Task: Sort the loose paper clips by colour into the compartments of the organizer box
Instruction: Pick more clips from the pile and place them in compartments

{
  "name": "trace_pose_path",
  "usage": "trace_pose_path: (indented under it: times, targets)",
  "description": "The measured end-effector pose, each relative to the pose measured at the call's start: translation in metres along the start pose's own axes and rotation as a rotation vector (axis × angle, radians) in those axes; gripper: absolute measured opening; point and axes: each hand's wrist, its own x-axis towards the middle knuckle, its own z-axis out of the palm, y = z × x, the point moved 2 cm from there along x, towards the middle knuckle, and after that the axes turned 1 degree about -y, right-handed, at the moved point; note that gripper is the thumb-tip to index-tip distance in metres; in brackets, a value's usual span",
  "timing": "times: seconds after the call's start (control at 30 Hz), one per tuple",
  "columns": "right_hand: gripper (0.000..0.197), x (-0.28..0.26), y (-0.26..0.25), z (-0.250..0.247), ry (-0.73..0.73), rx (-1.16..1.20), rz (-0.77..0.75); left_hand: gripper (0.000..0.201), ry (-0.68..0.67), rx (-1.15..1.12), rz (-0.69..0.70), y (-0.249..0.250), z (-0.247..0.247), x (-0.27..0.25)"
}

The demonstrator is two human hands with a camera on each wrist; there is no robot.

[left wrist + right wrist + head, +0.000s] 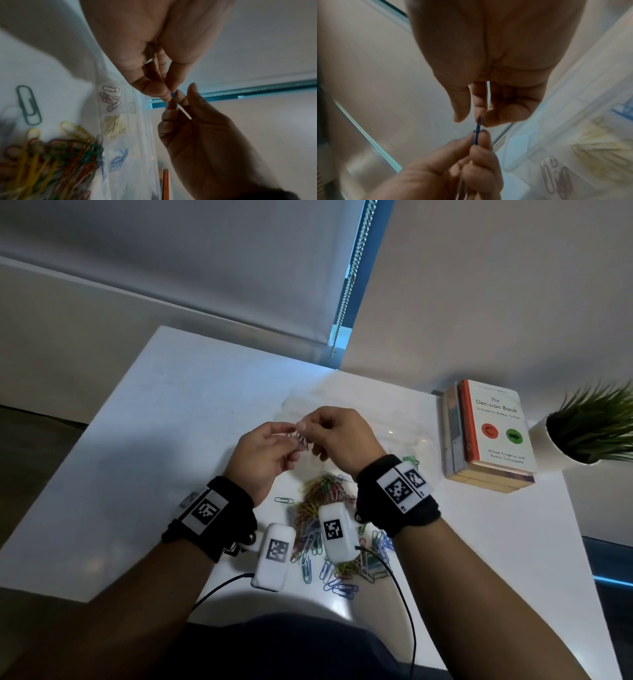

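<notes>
Both hands are raised above the white table (171,422), fingertips meeting. My left hand (291,433) pinches a small bunch of paper clips (302,439), among them a blue clip (476,136). My right hand (308,428) pinches the far end of that blue clip (172,94) between thumb and fingers. Just beyond the hands lies the clear organizer box (394,433). Its compartments hold white and dark red clips (110,97), yellow clips (114,127) and blue clips (119,159). A mixed pile of loose coloured clips (325,505) lies below the wrists.
A stack of books (489,433) sits at the right of the table, with a potted plant (589,429) beyond it. A lone green clip (29,105) lies left of the pile. Cables run from the wrist cameras toward the table's near edge.
</notes>
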Motion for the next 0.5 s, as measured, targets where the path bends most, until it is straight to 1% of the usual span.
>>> trace_pose_path:
  times: [0.1, 0.13, 0.23, 0.3, 0.37, 0.43, 0.5]
  targets:
    - [0.006, -0.016, 0.010, -0.003, 0.003, 0.072, 0.024, 0.009, -0.051, 0.042, -0.027, -0.005, 0.010, -0.005]
    - [0.008, -0.020, 0.017, -0.006, 0.020, 0.083, 0.039, 0.007, -0.056, 0.048, -0.055, -0.007, 0.012, -0.006]
    - [0.011, -0.030, 0.037, -0.030, 0.133, 0.079, 0.100, 0.013, -0.050, 0.099, -0.153, -0.012, 0.015, -0.005]
    - [0.010, -0.032, 0.052, -0.052, 0.231, 0.017, 0.154, 0.019, -0.051, 0.122, -0.197, -0.014, 0.016, -0.003]
    - [0.014, -0.027, 0.061, -0.065, 0.283, -0.071, 0.186, 0.025, -0.052, 0.102, -0.209, -0.014, 0.018, -0.001]
    - [0.019, -0.019, 0.062, -0.066, 0.284, -0.177, 0.184, 0.026, -0.061, 0.029, -0.229, -0.013, 0.025, -0.002]
    - [0.016, -0.009, 0.057, -0.060, 0.258, -0.275, 0.170, 0.030, -0.071, -0.045, -0.252, -0.011, 0.033, -0.003]
